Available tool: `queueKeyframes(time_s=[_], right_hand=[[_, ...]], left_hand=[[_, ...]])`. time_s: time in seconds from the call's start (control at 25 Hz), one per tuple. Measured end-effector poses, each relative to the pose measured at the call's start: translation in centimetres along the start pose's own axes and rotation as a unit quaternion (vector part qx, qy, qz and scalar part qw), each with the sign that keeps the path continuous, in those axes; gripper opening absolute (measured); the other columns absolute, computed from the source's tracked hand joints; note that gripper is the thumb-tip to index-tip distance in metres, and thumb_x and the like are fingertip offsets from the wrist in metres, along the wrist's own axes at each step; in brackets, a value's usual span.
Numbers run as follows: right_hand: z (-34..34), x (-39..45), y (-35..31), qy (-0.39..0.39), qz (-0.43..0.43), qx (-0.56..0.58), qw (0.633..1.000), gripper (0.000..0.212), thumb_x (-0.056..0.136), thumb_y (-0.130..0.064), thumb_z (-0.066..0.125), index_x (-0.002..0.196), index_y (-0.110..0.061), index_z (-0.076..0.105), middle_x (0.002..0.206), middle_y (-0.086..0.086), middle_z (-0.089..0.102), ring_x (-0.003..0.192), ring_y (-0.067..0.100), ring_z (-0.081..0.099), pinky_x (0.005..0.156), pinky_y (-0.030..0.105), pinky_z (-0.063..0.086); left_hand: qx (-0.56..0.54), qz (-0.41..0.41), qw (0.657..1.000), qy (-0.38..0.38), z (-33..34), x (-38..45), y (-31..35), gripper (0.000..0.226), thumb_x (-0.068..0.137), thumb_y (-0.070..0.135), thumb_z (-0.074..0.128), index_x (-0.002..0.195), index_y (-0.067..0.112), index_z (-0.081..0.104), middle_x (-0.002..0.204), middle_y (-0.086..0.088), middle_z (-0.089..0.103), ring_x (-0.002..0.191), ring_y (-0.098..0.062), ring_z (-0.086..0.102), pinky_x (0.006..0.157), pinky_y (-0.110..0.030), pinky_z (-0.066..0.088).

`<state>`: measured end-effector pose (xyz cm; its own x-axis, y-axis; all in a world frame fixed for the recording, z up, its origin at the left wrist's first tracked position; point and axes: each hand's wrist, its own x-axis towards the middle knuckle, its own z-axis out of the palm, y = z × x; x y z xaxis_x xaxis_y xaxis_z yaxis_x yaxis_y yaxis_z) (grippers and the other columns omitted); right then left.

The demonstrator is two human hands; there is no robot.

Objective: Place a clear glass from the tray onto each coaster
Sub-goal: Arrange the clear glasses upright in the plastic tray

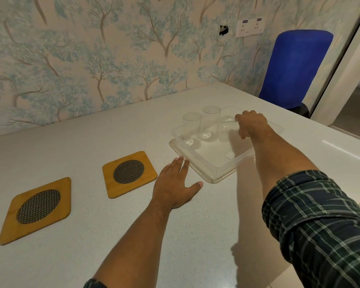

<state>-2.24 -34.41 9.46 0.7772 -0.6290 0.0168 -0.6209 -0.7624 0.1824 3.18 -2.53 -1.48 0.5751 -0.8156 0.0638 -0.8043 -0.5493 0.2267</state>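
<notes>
A clear plastic tray (213, 173) sits on the pale table, right of centre. Three clear glasses stand at its far side: a left glass (192, 125), a middle glass (210, 121) and a right glass (227, 129). My right hand (250, 124) is closed around the rim of the right glass, which still rests in the tray. My left hand (175, 186) lies flat on the table with fingers spread, its fingertips touching the tray's near left edge. Two wooden coasters with dark mesh centres lie to the left, the nearer coaster (37, 208) and the farther coaster (129, 172), both bare.
The table (92, 132) meets a tree-patterned wall behind. A blue chair back (295, 67) stands past the table's right corner. The table's right edge runs close behind the tray, and a white ledge (345, 148) lies beyond it.
</notes>
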Motion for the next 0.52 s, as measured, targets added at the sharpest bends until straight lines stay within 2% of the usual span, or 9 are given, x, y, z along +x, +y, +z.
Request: queueKeyframes(time_s=[0.12, 0.28, 0.52], right_hand=[[0.3, -0.4, -0.2, -0.008, 0.006, 0.028, 1.000, 0.069, 0.085, -0.016, 0.077, 0.144, -0.018, 0.041, 0.124, 0.009, 0.063, 0.106, 0.028, 0.060, 0.094, 0.042, 0.048], [0.3, -0.6, 0.4, -0.012, -0.003, 0.046, 0.999, 0.074, 0.079, -0.025, 0.085, 0.139, -0.019, 0.041, 0.117, 0.007, 0.065, 0.094, 0.024, 0.062, 0.086, 0.039, 0.051], [0.9, -1.0, 1.7, -0.007, 0.060, 0.148, 0.987, 0.076, 0.082, -0.042, 0.081, 0.139, -0.015, 0.040, 0.126, 0.010, 0.062, 0.106, 0.029, 0.062, 0.086, 0.039, 0.049]], left_hand=[[0.001, 0.000, 1.000, 0.001, 0.0, 0.1, -0.1, 0.107, 0.081, 0.086, 0.012, 0.165, 0.020, 0.004, 0.174, -0.003, -0.001, 0.160, -0.017, 0.000, 0.130, -0.039, 0.004], [0.004, 0.000, 1.000, -0.001, 0.0, 0.1, -0.1, 0.109, 0.079, 0.087, 0.009, 0.165, 0.019, 0.004, 0.174, -0.003, -0.001, 0.160, -0.017, -0.001, 0.130, -0.039, 0.004], [0.007, 0.002, 1.000, 0.007, 0.1, 0.0, 0.0, 0.103, 0.086, 0.082, 0.018, 0.165, 0.019, 0.005, 0.174, -0.004, 0.000, 0.160, -0.017, 0.000, 0.129, -0.037, 0.003]])
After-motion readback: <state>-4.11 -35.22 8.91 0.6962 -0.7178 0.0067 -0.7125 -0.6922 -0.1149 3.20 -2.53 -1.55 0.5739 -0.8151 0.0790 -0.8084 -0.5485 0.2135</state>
